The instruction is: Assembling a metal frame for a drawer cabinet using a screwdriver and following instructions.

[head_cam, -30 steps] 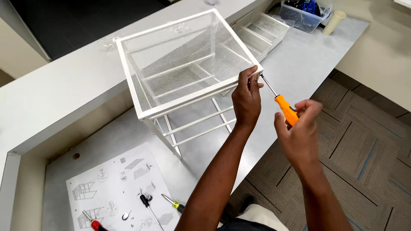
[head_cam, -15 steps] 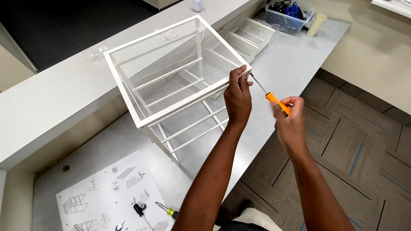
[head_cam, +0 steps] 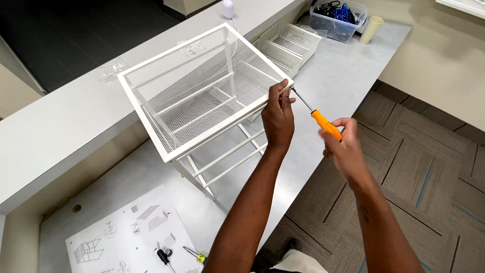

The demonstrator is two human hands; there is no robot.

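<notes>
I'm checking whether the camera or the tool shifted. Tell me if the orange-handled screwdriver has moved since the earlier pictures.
Cannot tell. The screwdriver keeps its tip at the same corner of the white mesh unit, held by the right hand; its shift across the frame matches the unit's, so that is the camera.

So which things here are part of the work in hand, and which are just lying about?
In hand: white mesh drawer frame; orange-handled screwdriver; left hand at the frame's corner; right hand.
Lying about: instruction sheet; spare mesh trays; clear bin; cup.

The square wire-mesh drawer frame (head_cam: 202, 96) is white with a fine diamond mesh. Right of it, the slim metal screwdriver (head_cam: 318, 117) has an orange handle. Below the frame, the white instruction sheet (head_cam: 131, 240) bears grey line drawings.
</notes>
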